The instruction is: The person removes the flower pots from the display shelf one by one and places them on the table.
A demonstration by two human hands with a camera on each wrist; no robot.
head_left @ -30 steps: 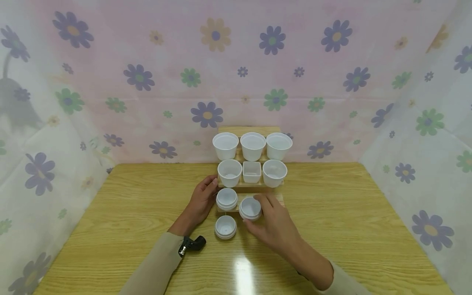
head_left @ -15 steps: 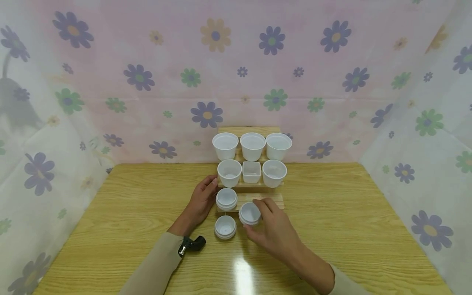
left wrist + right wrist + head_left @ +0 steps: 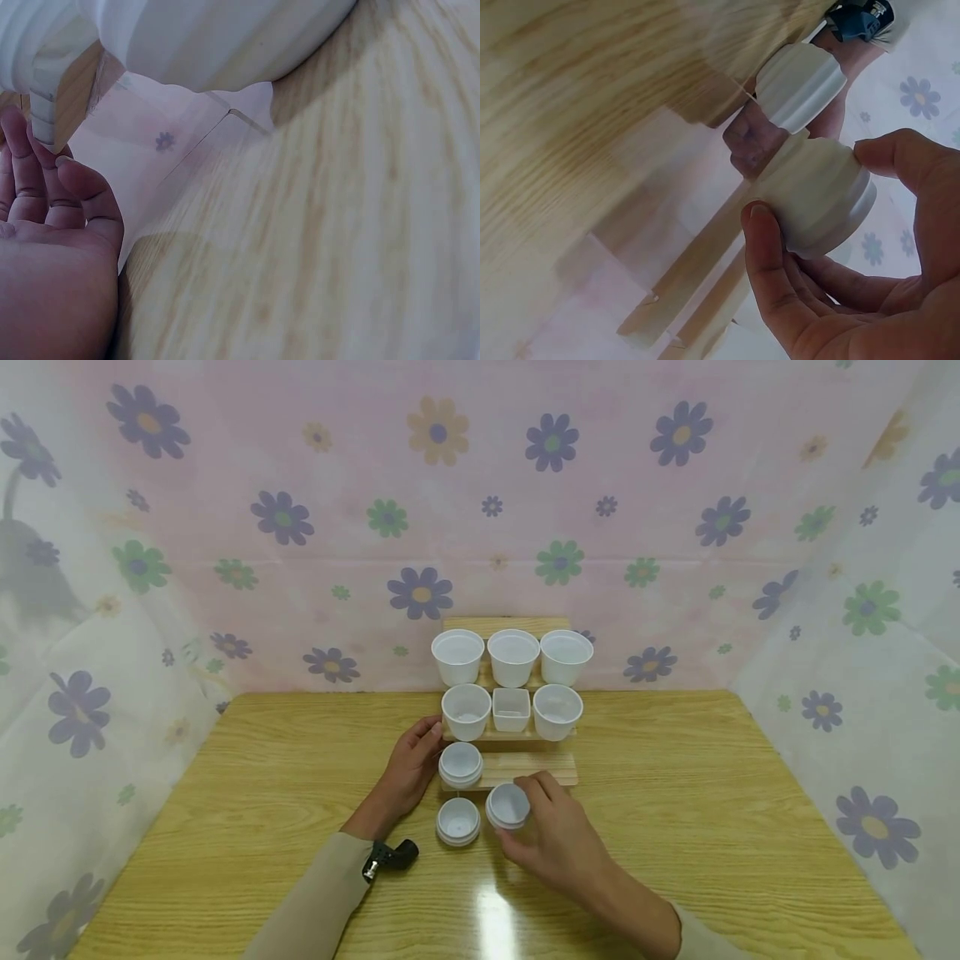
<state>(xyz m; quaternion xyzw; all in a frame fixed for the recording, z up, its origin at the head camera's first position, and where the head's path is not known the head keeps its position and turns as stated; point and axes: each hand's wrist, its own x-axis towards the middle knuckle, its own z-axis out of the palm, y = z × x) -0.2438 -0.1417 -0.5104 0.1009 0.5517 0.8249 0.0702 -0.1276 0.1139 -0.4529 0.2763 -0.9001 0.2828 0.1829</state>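
My right hand (image 3: 558, 835) pinches a small white ribbed pot (image 3: 507, 806) between thumb and fingers, just in front of the lowest shelf. The right wrist view shows this pot (image 3: 817, 195) tilted; whether it touches the table I cannot tell. At the left end of the tiered wooden stand (image 3: 528, 768), my left hand (image 3: 412, 760) grips the stand's edge with thumb and fingertips, partly hidden behind the pots. Another small white pot (image 3: 461, 766) sits on the lowest shelf's left end. A matching pot (image 3: 457, 822) stands on the table in front of it.
Larger white pots (image 3: 458, 657) line the top tier. On the middle tier, a square white pot (image 3: 512, 710) stands between two round ones (image 3: 467, 713). The wood-grain table (image 3: 675, 793) extends both ways, with a flowered cloth (image 3: 480, 527) behind.
My right hand has drawn the pot off the front of the lowest shelf toward me, baring more of the shelf's right part. My left hand stays in place.
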